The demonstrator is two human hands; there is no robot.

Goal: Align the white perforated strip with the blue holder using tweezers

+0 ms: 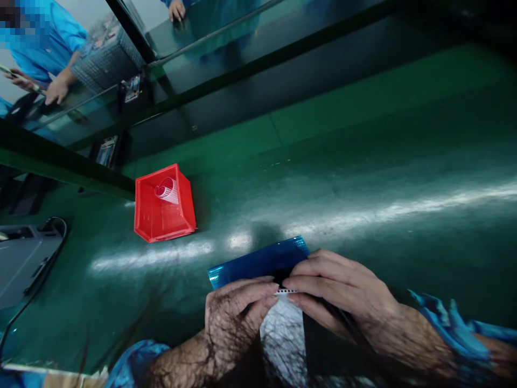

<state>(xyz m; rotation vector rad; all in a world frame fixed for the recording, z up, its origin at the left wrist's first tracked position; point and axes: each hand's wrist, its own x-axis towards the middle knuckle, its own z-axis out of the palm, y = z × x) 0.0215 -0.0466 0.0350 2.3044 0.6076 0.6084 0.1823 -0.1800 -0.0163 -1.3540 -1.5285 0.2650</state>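
Clamping one white perforated strip [286, 291] between fingertips of left hand [238, 311] and right hand [348, 288], low at centre over one green table [343, 183]. Showing one blue sheet [260, 264] just beyond fingers; farther left, one red bin [161, 222] containing one perforated roll [170, 191]; at upper left, one grey basket [92, 73].

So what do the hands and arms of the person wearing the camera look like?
The left hand and right hand are bare, with no gloves. The left sleeve is blue. The right sleeve is blue too, with a ragged-looking edge.
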